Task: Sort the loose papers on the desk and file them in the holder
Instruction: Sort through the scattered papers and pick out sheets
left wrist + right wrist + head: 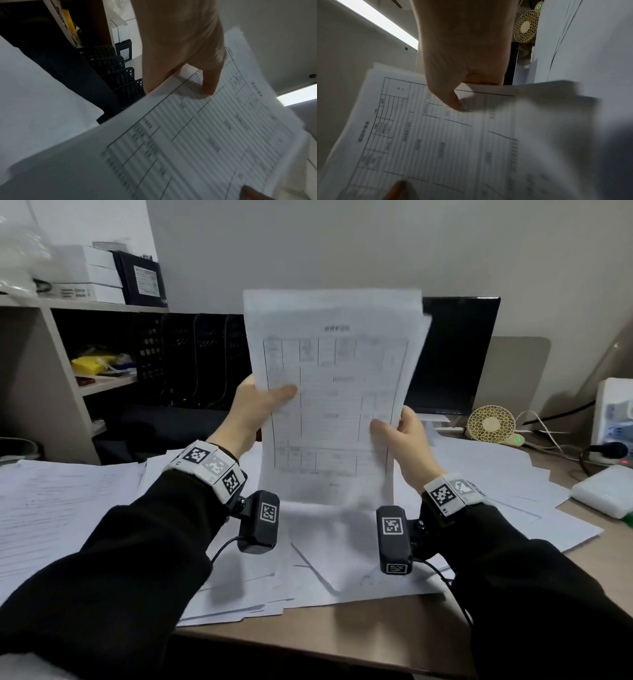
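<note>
You hold a small sheaf of papers [334,392] upright above the desk [359,635], in front of your chest, its printed table facing you and its bottom edge hanging just over the loose papers [68,508] that cover the desktop. The top corners of the sheets behind peek out unevenly at 1 o'clock.

Your left hand [255,405] pinches the sheaf's left edge at 9 o'clock, thumb [210,83] pressed flat on the front page and the other fingers curled behind. Your right hand [400,433] grips the right edge lower down, at about 4 o'clock, thumb [452,100] on the front and fingers wrapped behind. The print is too blurred to read.

The black mesh file holder [191,357] stands well apart at 10 o'clock from the sheaf, against the shelf unit [44,364], its upright dividers side by side; in the left wrist view its slots [118,79] show just beyond your knuckles.

Behind the sheaf at 3 o'clock stands a dark monitor [455,354]. Farther right on the desk sit a small cream fan [491,424] and a white flat box [604,494]. On top of the shelf at 11 o'clock are stacked white boxes [89,275].
</note>
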Available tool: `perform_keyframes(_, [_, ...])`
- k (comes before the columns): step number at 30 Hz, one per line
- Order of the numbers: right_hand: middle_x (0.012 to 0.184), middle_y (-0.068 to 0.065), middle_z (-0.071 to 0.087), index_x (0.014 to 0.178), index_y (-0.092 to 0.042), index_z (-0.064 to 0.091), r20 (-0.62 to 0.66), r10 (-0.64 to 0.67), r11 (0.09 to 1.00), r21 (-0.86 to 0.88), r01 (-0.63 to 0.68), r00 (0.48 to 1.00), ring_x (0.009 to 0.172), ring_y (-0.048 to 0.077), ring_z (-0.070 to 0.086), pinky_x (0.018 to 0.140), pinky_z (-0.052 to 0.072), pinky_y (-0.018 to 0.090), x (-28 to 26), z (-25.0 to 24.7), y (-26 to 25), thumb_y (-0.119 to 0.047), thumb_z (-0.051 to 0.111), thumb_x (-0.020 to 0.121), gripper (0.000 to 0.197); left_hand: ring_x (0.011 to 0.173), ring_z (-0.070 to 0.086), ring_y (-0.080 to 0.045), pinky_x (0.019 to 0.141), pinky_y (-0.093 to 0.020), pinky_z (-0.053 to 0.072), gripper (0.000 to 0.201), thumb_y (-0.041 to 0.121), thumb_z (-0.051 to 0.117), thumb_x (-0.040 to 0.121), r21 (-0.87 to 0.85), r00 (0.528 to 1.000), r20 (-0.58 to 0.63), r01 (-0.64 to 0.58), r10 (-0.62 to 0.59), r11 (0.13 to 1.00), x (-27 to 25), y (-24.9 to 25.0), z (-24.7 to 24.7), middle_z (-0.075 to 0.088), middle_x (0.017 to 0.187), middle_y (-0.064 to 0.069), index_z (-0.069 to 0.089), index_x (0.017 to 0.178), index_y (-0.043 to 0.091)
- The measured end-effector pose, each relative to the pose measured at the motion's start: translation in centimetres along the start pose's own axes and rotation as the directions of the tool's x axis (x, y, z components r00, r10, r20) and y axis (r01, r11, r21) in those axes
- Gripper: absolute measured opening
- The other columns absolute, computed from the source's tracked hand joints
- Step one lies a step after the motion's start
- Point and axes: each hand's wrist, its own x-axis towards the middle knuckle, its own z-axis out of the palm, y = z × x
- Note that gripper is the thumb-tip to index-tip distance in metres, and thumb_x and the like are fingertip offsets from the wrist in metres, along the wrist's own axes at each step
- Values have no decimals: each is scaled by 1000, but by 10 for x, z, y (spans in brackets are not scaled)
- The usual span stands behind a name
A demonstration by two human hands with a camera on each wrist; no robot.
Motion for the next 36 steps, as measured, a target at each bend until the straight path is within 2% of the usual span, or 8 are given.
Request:
perform_keyframes(6, [116, 4, 67, 124, -5, 53, -2, 14, 1000, -21, -14, 1000, 103, 15, 66, 82, 56, 23, -2, 2, 10, -3, 56, 90, 34, 98, 66, -16, 89, -32, 53, 28, 13, 62, 91, 76, 999, 16, 35, -37, 996, -9, -17, 11, 68, 110, -1, 61, 119, 9])
perform_keyframes(15, [90, -7, 62, 98, -16, 55, -200, -284, 954, -155, 256, 938, 81, 8, 60, 70, 52, 20, 5, 4, -30, -10, 48, 94, 10, 86, 65, 0, 66, -11, 52, 24, 12, 50, 99, 31, 996, -19, -85, 85, 996, -4, 7, 28, 66, 101, 7, 57, 121, 7])
perform_keyframes(21, [95, -12, 58, 104, -18, 49, -215, -288, 955, -132, 264, 933, 90, 4, 59, 74, 51, 16, 1, 3, -15, -10, 51, 94, 12, 102, 66, -16, 88, -34, 55, 28, 19, 49, 99, 40, 999, 16, -37, 36, 999, -13, -5, 34, 67, 115, -2, 56, 125, 11])
perform_keyframes(25, [107, -5, 62, 115, -10, 49, -198, -183, 976, -153, 154, 963, 96, 4, 60, 76, 48, 12, -6, 0, 11, -5, 53, 90, 26, 108, 61, -22, 93, -49, 46, 33, 25, 45, 101, 169, 986, 135, 79, -102, 983, -20, -18, 33, 63, 123, -9, 54, 131, 12])
perform_keyframes(28, [109, -3, 62, 114, -13, 49, -218, -175, 974, -178, 137, 960, 96, 8, 59, 69, 44, 4, -3, -4, 10, -6, 53, 91, 25, 100, 66, -24, 88, -50, 49, 29, 23, 45, 101, 201, 993, 111, 20, -43, 979, -18, -11, 30, 66, 117, -11, 58, 124, 11])
perform_keyframes(31, [98, -10, 60, 108, -16, 48, -243, -225, 966, -186, 182, 944, 89, 3, 59, 69, 46, 8, 4, -7, -10, -14, 58, 90, 21, 82, 66, -5, 65, -32, 54, 22, 17, 46, 100, 165, 995, 29, -100, 96, 981, -6, 2, 30, 68, 105, -3, 59, 116, 9])
perform_keyframes(33, [98, -11, 61, 109, -14, 50, -237, -205, 971, -175, 166, 950, 90, 3, 60, 73, 48, 13, 9, -10, -15, -20, 64, 88, 26, 88, 65, 0, 69, -17, 52, 22, 17, 48, 99, 126, 987, -9, -158, 161, 979, 3, 12, 29, 67, 104, 5, 60, 116, 9])
perform_keyframes(36, [109, -5, 68, 115, -13, 59, -123, -122, 971, -218, 93, 985, 102, 11, 64, 89, 53, 31, 10, -15, -8, -27, 64, 84, 35, 98, 66, -10, 81, -24, 55, 16, 20, 50, 98, 143, 976, -78, -191, 203, 971, 13, 20, 25, 68, 108, 1, 61, 109, 15])
